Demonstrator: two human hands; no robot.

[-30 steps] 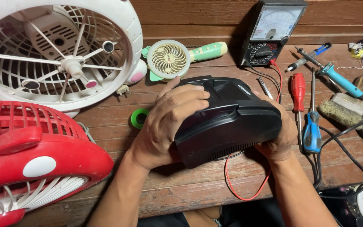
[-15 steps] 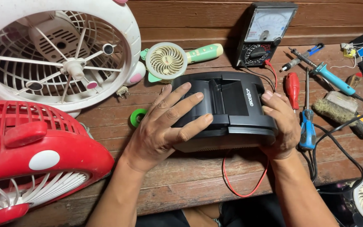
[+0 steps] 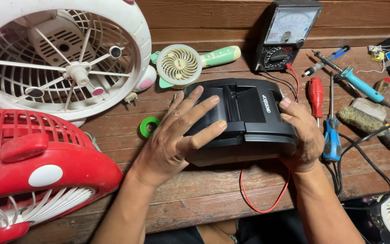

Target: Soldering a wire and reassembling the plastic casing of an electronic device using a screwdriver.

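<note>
Black box: a small black printer (image 3: 244,122) is sat upright on the wooden surface (image 3: 204,194), right in the middle; its top cover faces up; pretty much boxed in by both hands
Left hand: the left hand (image 3: 177,135) is spread flat over the printer's left side and top; fingers (image 3: 204,105) are fanned out across the lid; pressed on it, not curled round it
Right hand: the right hand (image 3: 303,135) is clamped against the printer's right edge; thumb up on the top, rest of the fingers are hidden behind the casing
Wires: a red wire (image 3: 260,205) is looped out from under the printer towards the near edge
Left of it: a green tape roll (image 3: 149,127) is lying just beside the left hand; a white fan (image 3: 59,58) and a red fan (image 3: 37,171) are parked further left
Behind: a handheld mini fan (image 3: 186,64) and an analogue multimeter (image 3: 285,36) are set at the back
Right of it: a red screwdriver (image 3: 315,95), blue pliers (image 3: 331,135), a soldering iron (image 3: 353,79) and a brush (image 3: 362,115) are laid out close to the right hand
</note>
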